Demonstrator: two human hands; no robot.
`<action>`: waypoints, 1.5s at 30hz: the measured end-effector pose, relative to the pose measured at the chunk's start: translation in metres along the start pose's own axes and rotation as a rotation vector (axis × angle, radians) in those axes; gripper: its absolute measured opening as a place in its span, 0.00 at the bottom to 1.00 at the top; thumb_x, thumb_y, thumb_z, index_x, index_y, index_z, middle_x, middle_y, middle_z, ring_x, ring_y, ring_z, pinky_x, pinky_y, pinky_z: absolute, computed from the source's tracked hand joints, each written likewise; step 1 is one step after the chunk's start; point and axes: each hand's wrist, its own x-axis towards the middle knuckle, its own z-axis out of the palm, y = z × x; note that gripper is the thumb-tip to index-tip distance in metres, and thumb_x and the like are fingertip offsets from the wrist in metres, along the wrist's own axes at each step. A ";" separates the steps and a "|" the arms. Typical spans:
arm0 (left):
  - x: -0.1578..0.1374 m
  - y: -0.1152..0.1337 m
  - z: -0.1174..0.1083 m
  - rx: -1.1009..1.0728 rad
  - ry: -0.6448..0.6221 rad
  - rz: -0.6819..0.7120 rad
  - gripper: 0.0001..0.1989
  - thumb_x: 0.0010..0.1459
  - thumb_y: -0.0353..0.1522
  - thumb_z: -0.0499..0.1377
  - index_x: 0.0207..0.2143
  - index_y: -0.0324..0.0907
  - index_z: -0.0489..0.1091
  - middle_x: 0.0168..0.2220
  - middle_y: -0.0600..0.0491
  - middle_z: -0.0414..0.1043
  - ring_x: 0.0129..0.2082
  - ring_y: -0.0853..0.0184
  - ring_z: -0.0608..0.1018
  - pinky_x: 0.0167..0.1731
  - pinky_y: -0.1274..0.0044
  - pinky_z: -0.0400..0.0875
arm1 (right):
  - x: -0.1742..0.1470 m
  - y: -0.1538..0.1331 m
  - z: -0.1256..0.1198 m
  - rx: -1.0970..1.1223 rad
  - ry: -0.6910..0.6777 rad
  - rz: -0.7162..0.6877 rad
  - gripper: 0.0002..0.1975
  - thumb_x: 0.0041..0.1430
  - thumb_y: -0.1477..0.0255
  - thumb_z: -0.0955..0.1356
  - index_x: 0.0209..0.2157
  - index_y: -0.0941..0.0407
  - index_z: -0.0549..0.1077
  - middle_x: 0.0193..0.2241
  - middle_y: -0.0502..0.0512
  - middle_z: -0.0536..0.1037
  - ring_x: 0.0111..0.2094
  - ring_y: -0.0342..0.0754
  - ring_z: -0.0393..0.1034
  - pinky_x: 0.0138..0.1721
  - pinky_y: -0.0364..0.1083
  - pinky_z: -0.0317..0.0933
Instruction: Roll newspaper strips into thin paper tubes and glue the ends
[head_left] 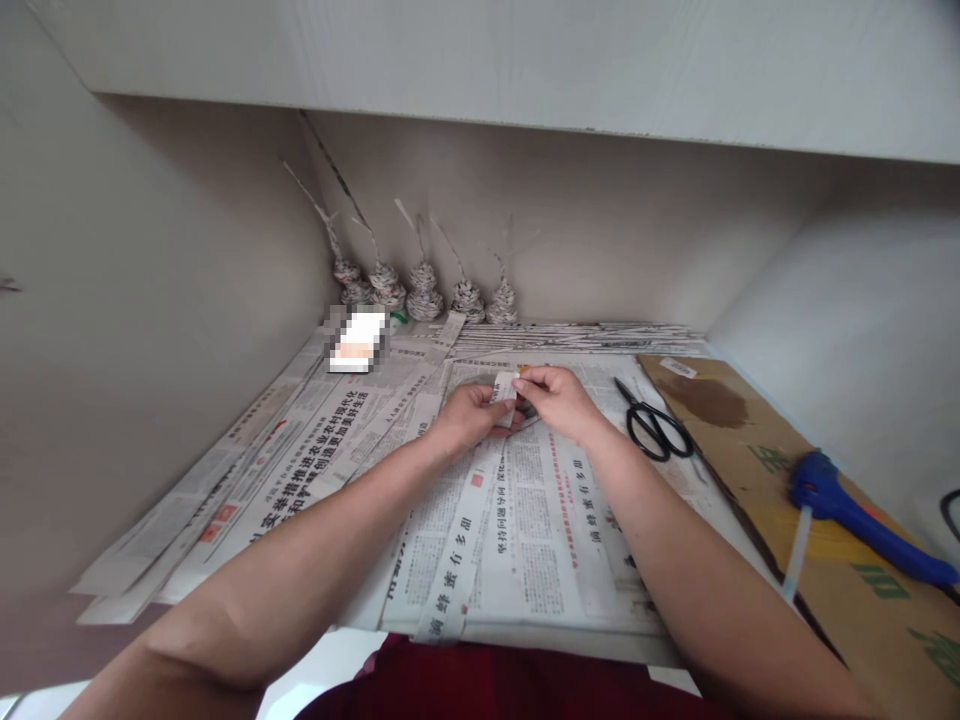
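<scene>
Over the middle of the newspaper-covered surface, my two hands meet at a strip of newspaper (pixel 505 388). My left hand (pixel 474 415) is closed, its thumb and fingers pinching the strip. From the other side my right hand (pixel 556 398) grips the strip's upper end between thumb and fingertips. A long printed length of newspaper strip (pixel 448 590) runs from below my hands toward my lap; whether it is one piece with the held end I cannot tell. Just right of my right hand lie black-handled scissors (pixel 652 428), blades pointing away from me.
Several woven paper gourds (pixel 425 292) stand along the back wall beside a pixelated bright rectangle (pixel 358 340). Thin rolled paper sticks (pixel 585 338) lie at the back. Newspaper strips (pixel 180 530) overlap at left. A blue glue gun (pixel 862 520) rests on cardboard (pixel 739 455). A shelf (pixel 525 70) overhangs.
</scene>
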 end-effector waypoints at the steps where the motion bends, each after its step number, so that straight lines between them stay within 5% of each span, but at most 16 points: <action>1: 0.000 0.000 0.000 0.002 0.010 0.002 0.11 0.49 0.37 0.65 0.31 0.37 0.74 0.28 0.49 0.77 0.33 0.65 0.79 0.36 0.73 0.75 | 0.000 0.001 0.000 0.012 0.003 0.007 0.12 0.53 0.61 0.69 0.27 0.56 0.72 0.19 0.51 0.76 0.20 0.47 0.72 0.25 0.46 0.69; 14: -0.004 0.003 0.002 0.082 0.045 0.028 0.14 0.51 0.41 0.62 0.31 0.38 0.75 0.27 0.50 0.76 0.30 0.66 0.77 0.30 0.76 0.74 | -0.003 -0.007 0.002 0.102 -0.016 0.051 0.10 0.51 0.65 0.71 0.26 0.59 0.74 0.17 0.49 0.74 0.18 0.42 0.69 0.20 0.40 0.61; 25: -0.002 0.002 0.003 0.106 0.032 0.055 0.06 0.49 0.33 0.63 0.28 0.38 0.73 0.28 0.51 0.76 0.30 0.67 0.78 0.33 0.75 0.74 | 0.001 0.003 0.004 0.178 0.053 0.034 0.16 0.46 0.60 0.73 0.29 0.59 0.76 0.18 0.52 0.76 0.17 0.45 0.70 0.19 0.44 0.65; 45: -0.001 -0.005 -0.001 0.296 0.009 0.158 0.13 0.50 0.40 0.62 0.28 0.38 0.74 0.29 0.50 0.77 0.30 0.66 0.78 0.31 0.77 0.73 | -0.001 -0.003 0.016 0.318 0.136 0.106 0.19 0.36 0.61 0.77 0.23 0.58 0.71 0.16 0.46 0.71 0.15 0.44 0.67 0.15 0.45 0.67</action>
